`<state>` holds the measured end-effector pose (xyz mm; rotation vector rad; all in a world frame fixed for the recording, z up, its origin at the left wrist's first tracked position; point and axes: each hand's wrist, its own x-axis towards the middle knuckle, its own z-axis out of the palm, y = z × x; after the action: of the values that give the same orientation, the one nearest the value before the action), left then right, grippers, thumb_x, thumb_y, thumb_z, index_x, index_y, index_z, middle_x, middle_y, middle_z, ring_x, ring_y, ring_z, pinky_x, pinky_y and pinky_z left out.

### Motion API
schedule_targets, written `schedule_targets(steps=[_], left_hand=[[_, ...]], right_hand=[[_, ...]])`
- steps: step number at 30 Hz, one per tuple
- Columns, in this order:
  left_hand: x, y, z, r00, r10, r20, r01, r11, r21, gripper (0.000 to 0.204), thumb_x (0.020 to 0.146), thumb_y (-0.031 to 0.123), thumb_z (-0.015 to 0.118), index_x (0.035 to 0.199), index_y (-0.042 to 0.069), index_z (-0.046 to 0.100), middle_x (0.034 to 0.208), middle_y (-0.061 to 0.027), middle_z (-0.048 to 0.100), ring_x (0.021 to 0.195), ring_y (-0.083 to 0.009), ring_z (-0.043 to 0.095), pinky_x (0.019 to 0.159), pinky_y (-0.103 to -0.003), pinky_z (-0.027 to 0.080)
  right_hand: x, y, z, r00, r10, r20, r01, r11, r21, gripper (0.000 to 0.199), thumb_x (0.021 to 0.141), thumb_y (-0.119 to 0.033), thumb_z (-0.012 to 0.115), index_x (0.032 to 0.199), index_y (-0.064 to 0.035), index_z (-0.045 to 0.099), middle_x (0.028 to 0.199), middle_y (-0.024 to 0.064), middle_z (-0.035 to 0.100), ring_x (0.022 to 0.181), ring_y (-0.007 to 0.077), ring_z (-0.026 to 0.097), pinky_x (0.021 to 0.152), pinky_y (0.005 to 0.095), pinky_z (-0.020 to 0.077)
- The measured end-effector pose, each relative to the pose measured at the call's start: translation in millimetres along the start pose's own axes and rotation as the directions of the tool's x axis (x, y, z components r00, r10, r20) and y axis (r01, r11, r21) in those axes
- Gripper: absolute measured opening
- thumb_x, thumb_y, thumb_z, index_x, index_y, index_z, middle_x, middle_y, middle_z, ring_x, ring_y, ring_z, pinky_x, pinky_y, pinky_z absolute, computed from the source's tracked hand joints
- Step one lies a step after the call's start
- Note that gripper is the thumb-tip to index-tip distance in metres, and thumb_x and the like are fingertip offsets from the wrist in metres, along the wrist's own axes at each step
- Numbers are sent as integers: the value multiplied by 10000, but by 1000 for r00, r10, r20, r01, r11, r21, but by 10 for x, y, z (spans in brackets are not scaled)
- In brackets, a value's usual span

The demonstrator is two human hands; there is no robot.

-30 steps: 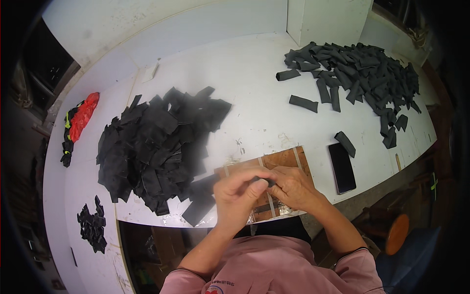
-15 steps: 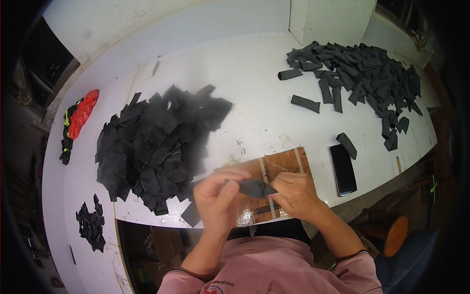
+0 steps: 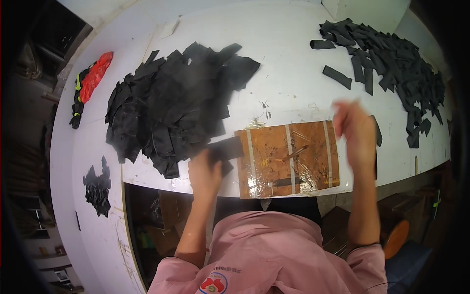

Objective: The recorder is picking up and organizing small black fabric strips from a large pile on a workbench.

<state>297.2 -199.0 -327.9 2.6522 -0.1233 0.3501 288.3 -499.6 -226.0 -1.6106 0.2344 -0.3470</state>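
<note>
My left hand [image 3: 202, 172] is at the near edge of a big heap of flat black fabric pieces [image 3: 166, 103]. Its fingers are closed on one black fabric piece [image 3: 228, 148], which reaches over the left edge of a brown board [image 3: 267, 161] with pale tape strips. Raised beyond the board's right side is my right hand [image 3: 353, 130]; motion smears its fingers, and no item shows in it. Just right of it a dark fabric tube [image 3: 376, 130] is partly hidden by that hand and wrist.
Many rolled dark tubes [image 3: 391, 63] lie heaped at the far right. On the left are a red plastic bag [image 3: 96, 78] and a small pile of black scraps [image 3: 98, 188]. My right forearm mostly covers a phone. A wooden stool [image 3: 396, 239] stands below the table's right side.
The dark tube that both hands held is out of them. My right hand has moved right and away from me; my left has gone to the fabric heap. The whole view has shifted.
</note>
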Motion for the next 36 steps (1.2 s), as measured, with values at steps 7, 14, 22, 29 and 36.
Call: schedule_targets(steps=[7, 14, 22, 29, 36], left_hand=[[-65, -227, 63, 968, -206, 140, 242, 914, -326, 186, 685, 108, 660, 797, -1, 558, 756, -118, 568, 709, -261, 536, 668, -353, 425], [189, 366, -103, 873, -253, 418, 479, 273, -834, 156, 731, -36, 630, 834, 40, 540, 705, -5, 577, 614, -56, 528, 603, -166, 418], [36, 626, -274, 847, -187, 498, 513, 36, -858, 239, 774, 125, 616, 970, 18, 529, 830, -39, 569, 723, -100, 529, 637, -215, 421], [-392, 649, -371, 852, -112, 512, 513, -22, -858, 260, 754, 52, 586, 992, -33, 523, 836, -64, 574, 687, -129, 561, 658, -247, 437], [-384, 716, -415, 885, -92, 457, 464, 94, -881, 174, 770, 1, 587, 936, -21, 544, 783, -31, 581, 695, -81, 536, 647, -203, 425]], right_hand=[[-1033, 445, 513, 812, 320, 488, -287, 947, -144, 177, 838, -158, 520, 804, 5, 580, 630, 23, 561, 570, 70, 506, 536, 202, 416], [-1001, 679, 1025, 880, 210, 425, -255, 966, 50, 282, 722, -188, 659, 885, 22, 563, 693, 75, 586, 592, 146, 546, 573, 274, 435], [-877, 573, 1093, 750, 461, 474, -659, 587, 471, 146, 783, -71, 604, 927, -47, 601, 893, 25, 606, 770, 102, 579, 645, 242, 485], [-888, 434, 1102, 793, 459, 400, -607, 542, 582, 120, 823, -203, 582, 814, -83, 583, 758, -3, 582, 630, 79, 524, 496, 218, 375], [-900, 483, 1156, 819, 479, 315, -564, 577, 590, 125, 827, -211, 578, 808, -88, 579, 727, -7, 574, 608, 77, 512, 487, 224, 375]])
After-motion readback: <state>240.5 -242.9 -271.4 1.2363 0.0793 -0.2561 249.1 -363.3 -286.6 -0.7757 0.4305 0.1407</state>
